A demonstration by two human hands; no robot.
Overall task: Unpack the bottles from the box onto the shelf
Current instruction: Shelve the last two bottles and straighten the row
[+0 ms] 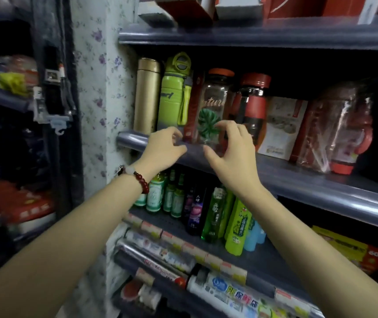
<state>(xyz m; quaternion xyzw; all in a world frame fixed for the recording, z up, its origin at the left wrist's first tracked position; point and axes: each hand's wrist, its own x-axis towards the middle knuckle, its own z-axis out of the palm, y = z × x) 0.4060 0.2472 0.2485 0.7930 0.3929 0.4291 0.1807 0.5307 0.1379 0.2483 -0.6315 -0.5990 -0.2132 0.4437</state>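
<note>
A clear glass bottle (214, 106) with an orange lid and a green leaf print stands upright on the grey shelf (298, 180). Left of it stand a lime green sports bottle (174, 95) and a gold flask (146, 95); right of it a red-capped bottle (253, 106). My left hand (162, 149) hovers at the shelf edge just left of the glass bottle, fingers curled and apart, holding nothing. My right hand (231, 152) is just right of the bottle's base, fingers apart, apparently not gripping it. No box is in view.
A plastic-wrapped red bottle (341, 131) and a paper packet (279, 125) fill the shelf's right side. The shelf below holds several green, purple and blue bottles (213, 214). Rolls of wrap (229, 290) lie lower down. A floral pillar (96, 111) stands left.
</note>
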